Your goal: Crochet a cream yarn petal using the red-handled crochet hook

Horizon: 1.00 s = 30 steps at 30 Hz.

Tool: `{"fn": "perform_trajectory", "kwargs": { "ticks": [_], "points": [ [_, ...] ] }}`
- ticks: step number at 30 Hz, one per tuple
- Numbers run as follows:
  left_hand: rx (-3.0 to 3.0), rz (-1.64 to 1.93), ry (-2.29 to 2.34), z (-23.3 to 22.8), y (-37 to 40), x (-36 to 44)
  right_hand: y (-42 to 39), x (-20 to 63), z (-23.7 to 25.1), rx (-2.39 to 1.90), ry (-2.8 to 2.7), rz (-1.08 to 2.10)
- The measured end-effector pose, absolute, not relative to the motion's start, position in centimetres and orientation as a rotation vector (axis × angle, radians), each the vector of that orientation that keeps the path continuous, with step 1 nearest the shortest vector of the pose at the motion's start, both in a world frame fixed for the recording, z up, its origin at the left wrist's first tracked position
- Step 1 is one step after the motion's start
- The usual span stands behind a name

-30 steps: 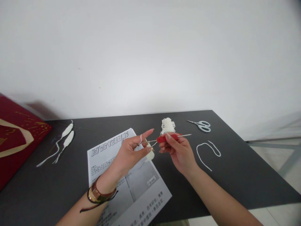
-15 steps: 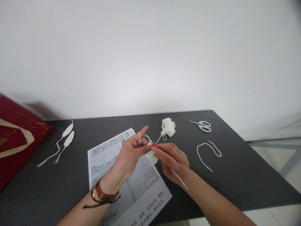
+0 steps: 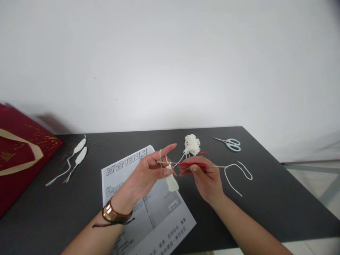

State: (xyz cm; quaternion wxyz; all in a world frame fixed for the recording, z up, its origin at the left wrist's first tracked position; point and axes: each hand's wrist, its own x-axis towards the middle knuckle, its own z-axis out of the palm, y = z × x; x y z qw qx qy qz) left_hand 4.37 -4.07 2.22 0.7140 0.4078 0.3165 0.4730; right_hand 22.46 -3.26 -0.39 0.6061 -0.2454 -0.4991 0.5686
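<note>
Between thumb and fingers my left hand (image 3: 148,171) pinches a small white crochet piece (image 3: 172,182), which hangs below the fingertips. White yarn loops over its raised index finger. My right hand (image 3: 207,180) grips a crochet hook (image 3: 196,165) by its red middle; the metal shaft lies nearly level, its left end reaching past the top of the crochet piece among the yarn. From there a strand runs back to a white yarn bundle (image 3: 192,144). Whether a loop sits on the hook's tip is too small to tell.
Under my left hand lies a printed sheet (image 3: 170,232) on the dark table (image 3: 276,212). Scissors (image 3: 231,143) and a loose yarn piece (image 3: 248,173) lie right. Two white crocheted pieces (image 3: 81,155) with tails lie left, near a red bag (image 3: 18,148). A red stick (image 3: 204,153) pokes from the bundle.
My right hand has turned the crochet hook from pointing down toward me to nearly level, its tip now at the left hand's yarn. The crochet piece hangs more freely in view.
</note>
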Motion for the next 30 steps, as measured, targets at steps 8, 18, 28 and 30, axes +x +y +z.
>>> {"fn": "perform_trajectory", "kwargs": {
  "ticks": [8,18,28,30],
  "points": [
    [0.977,0.995,0.681,2.3,-4.1,3.7,-2.8,23.3,0.4,-0.547,-1.113,1.441],
    [0.948,0.928,0.608,3.0,-4.3,3.0,-2.4,23.8,0.9,-0.49,-1.1,1.475],
    [0.965,0.865,0.565,2.9,-4.2,2.6,-2.3,24.2,1.3,-0.471,-1.115,1.562],
    [0.977,0.849,0.566,2.9,-4.2,2.6,-2.3,24.2,1.4,-0.491,-1.088,1.595]
  ]
}}
